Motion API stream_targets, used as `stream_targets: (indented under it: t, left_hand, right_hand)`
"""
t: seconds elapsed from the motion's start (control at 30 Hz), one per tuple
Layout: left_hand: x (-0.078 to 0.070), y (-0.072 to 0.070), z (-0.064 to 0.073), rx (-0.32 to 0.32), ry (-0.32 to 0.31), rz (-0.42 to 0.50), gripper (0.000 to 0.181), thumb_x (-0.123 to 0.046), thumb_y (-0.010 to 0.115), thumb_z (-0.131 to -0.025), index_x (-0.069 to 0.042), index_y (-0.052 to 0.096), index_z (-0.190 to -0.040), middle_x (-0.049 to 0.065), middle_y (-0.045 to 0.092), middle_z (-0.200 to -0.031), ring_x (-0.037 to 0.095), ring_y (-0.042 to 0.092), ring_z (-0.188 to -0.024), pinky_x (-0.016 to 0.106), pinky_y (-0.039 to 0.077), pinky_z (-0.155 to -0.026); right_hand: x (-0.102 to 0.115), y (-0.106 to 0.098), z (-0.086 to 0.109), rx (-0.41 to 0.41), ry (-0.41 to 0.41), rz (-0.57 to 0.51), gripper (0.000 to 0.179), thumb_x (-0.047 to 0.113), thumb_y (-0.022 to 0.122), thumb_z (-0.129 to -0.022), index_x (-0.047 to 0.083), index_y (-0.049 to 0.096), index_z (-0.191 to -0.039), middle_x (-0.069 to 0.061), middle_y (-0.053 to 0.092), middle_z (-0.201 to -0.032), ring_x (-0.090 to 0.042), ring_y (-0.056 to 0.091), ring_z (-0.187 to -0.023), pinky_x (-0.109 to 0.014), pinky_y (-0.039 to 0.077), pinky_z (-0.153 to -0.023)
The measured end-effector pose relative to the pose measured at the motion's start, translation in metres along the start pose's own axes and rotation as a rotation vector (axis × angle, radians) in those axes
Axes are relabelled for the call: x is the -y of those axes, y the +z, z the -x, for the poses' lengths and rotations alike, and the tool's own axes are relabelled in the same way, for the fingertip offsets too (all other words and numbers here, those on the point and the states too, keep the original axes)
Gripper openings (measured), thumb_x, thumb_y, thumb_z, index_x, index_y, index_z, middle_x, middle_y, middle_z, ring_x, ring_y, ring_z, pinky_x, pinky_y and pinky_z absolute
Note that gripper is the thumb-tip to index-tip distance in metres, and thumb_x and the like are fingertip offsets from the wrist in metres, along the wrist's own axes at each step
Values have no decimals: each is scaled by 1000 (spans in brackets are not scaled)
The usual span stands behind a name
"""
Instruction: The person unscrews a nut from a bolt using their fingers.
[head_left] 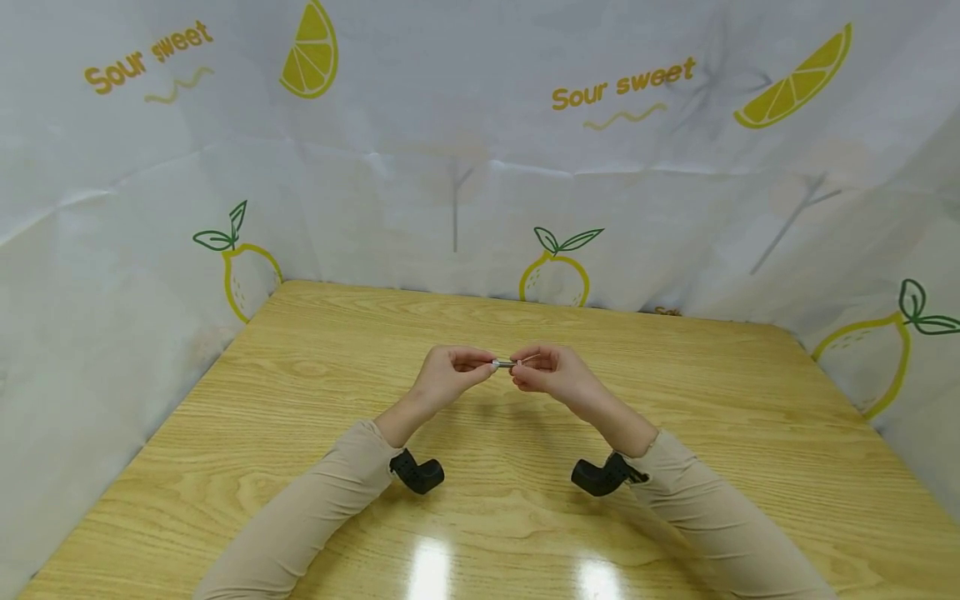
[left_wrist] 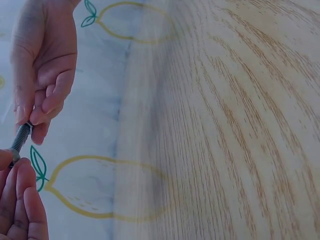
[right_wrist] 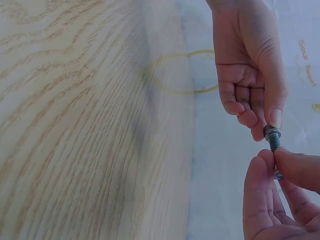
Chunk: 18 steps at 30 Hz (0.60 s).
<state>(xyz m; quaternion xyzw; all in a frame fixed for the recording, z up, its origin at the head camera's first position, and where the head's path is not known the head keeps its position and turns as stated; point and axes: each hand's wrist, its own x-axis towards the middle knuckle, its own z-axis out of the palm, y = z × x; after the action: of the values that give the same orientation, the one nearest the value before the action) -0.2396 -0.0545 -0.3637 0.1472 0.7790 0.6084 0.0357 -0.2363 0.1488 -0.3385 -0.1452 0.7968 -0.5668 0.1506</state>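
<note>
Between the two hands a silvery metal bolt is held roughly level above the table. My left hand pinches its wider end between thumb and fingers. In the right wrist view a flat collar like a head or washer shows at those fingertips. My right hand pinches the opposite end with thumb and fingers. Threads run along the bolt's bare shank in the left wrist view. A small metal piece shows beside the right fingers; they partly cover it, and I cannot tell its kind.
A wood-grain table lies beneath both hands. White sheeting printed with lemons surrounds its back and sides. Black wrist mounts hang below both forearms, close above the tabletop.
</note>
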Motion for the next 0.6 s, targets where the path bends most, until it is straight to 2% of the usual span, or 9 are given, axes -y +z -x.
stream_targets:
  t: [0.07,0.2,0.33,0.47,0.53,0.6]
  left_hand:
    - [0,0,0,1,-7,2,26,-14,66,-87,-1,69,-109,16,70,-105,18,68,-87,28,56,-78]
    - [-2,0,1,4,-14,3,25,-15,66,-87,-2,69,-109,15,70,-105,16,67,-86,30,56,-79]
    - [-1,0,1,1,-7,-2,26,-15,66,-87,-1,69,-109,16,70,-105,16,67,-87,30,56,-78]
    - [-2,0,1,0,-5,-2,27,-15,66,-87,0,68,-110,16,70,-105,17,68,-88,28,55,-78]
    - [-2,-1,1,4,-4,-1,27,-15,66,-87,0,68,-110,16,70,-105,18,67,-88,28,55,-78]
    - [-2,-1,1,6,-4,4,27,-15,66,-87,0,69,-109,17,69,-105,18,67,-88,31,56,-79]
  right_hand:
    - [0,0,1,4,-16,0,33,8,58,-92,-8,51,-121,-20,63,-106,-22,65,-95,-38,54,-89]
    - [1,0,1,25,0,-14,41,13,57,-93,-7,47,-128,-33,56,-120,-25,65,-98,-41,53,-91]
    - [2,-1,1,29,35,-17,43,20,52,-97,-11,49,-126,-29,62,-111,-16,67,-89,-37,55,-86]
    - [3,0,2,8,15,-14,35,13,54,-95,-11,52,-121,-13,66,-99,-8,66,-83,-33,55,-85]
    - [3,0,2,-3,-10,-1,33,8,56,-93,-10,52,-120,-12,65,-101,-11,66,-86,-34,55,-86]
    - [3,0,3,-6,-22,9,36,7,58,-92,-8,51,-123,-18,63,-107,-19,66,-93,-35,54,-88]
